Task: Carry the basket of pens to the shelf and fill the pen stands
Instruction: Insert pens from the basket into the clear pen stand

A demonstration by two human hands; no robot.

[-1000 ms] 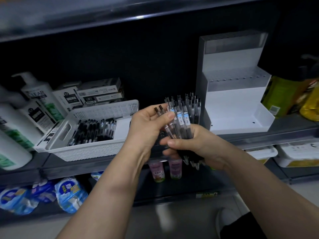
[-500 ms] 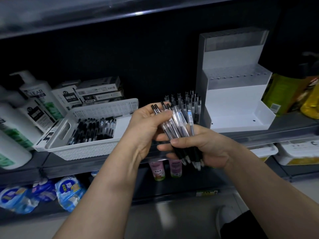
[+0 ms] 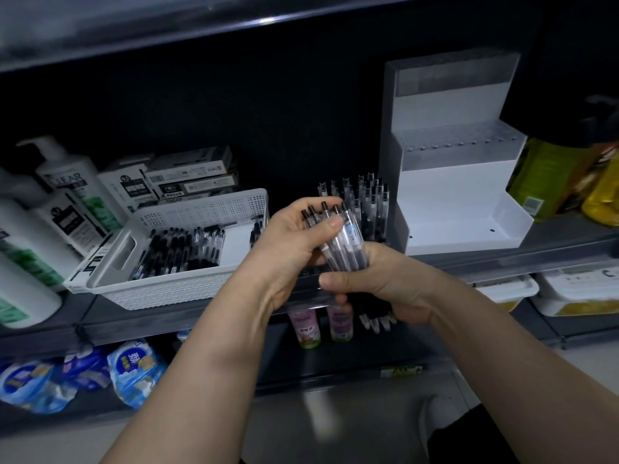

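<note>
The bundle of clear-barrelled pens with black caps and grips [image 3: 342, 244] is off the shelf and in both hands, held roughly upright just in front of the shelf edge. The left hand [image 3: 294, 241] wraps the upper half, thumb laid across the front near the clicker ends. The right hand [image 3: 378, 286] closes round the lower half, thumb across the front, and the pen tips poke out below its palm. Both hands are curled tight on the bundle; neither is free. We judge the step in hand to be squaring the pens up before they go into a stand. As for progress, the carrying looks done: the white perforated plastic basket [image 3: 167, 293] sits on the dark grey shelf [image 3: 552, 249] to the left of the hands, with a row of loose black-and-clear pens [image 3: 181, 249] lying in its bottom. Filling is only partly done, we reckon. A cluster of upright pens [image 3: 371, 199] stands directly behind the hands, in a holder we cannot make out, while the tall white stepped pen stand [image 3: 469, 209] just to the right shows rows of holes with no pens in them. So the bundle in hand and the basket's remainder are left to place — most of the filling, by our estimate. Further out, white pump bottles [image 3: 67, 195] and stacked grey-and-white cartons [image 3: 187, 175] crowd the shelf's left end behind the basket, and yellow-green bottles [image 3: 549, 175] stand to the right of the white stand.
</note>
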